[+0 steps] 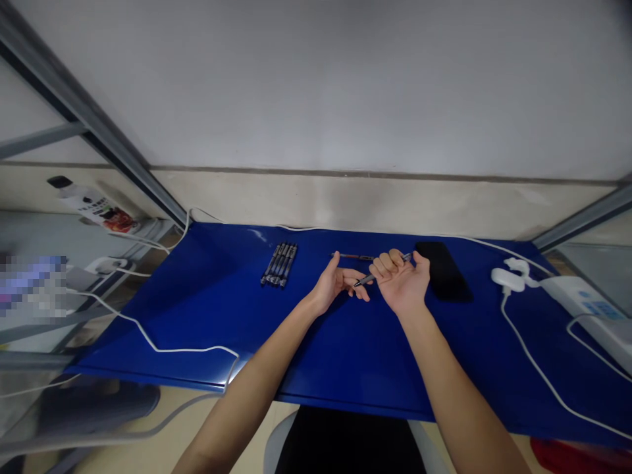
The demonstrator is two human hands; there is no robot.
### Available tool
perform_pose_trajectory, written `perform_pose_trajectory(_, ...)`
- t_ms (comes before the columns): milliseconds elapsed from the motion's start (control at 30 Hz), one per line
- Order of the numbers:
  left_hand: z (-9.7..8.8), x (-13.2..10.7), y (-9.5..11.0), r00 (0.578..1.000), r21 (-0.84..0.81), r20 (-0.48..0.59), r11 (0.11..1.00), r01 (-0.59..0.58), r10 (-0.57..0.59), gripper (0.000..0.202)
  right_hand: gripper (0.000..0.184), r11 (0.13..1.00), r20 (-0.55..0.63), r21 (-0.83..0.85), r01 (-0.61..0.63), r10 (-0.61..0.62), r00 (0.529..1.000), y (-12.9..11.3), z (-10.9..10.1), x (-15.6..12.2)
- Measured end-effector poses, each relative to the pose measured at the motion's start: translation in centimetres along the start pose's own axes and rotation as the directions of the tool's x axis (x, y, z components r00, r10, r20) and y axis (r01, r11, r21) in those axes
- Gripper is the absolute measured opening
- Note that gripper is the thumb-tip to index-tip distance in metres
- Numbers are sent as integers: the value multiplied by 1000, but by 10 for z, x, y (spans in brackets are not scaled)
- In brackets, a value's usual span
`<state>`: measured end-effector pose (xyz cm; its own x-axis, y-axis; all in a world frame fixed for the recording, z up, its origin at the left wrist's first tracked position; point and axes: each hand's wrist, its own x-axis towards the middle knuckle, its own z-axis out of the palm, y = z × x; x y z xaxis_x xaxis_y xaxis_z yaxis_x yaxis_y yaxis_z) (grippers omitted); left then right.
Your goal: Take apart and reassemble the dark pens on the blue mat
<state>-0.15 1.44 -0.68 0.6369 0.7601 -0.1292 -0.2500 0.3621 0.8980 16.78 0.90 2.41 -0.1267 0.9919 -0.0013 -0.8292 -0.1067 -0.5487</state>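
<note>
My right hand [403,280] is closed around a dark pen [366,280], its tip pointing left and slightly down and its other end showing by the thumb. Just left of it, my left hand [333,288] has its thumb raised and its fingers apart around the pen's tip; whether they touch it I cannot tell. Behind my hands another pen [353,256] lies crosswise on the blue tabletop [217,299]. To the left, several similar pens [279,265] lie side by side in a neat row.
A black phone [443,271] lies right of my right hand. Farther right are a white charger [508,279] with a cable and a white power strip [587,309]. White cable [187,349] crosses the table's left side. A bottle [93,205] stands beyond the metal frame.
</note>
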Motion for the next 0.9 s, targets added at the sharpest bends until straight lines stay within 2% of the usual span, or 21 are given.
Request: perform_pose_trajectory(900,1,-1,2,1000,21,-2,1000,6,-6,96,41,1000,1,-5,8,-8,1000,1,-1,0)
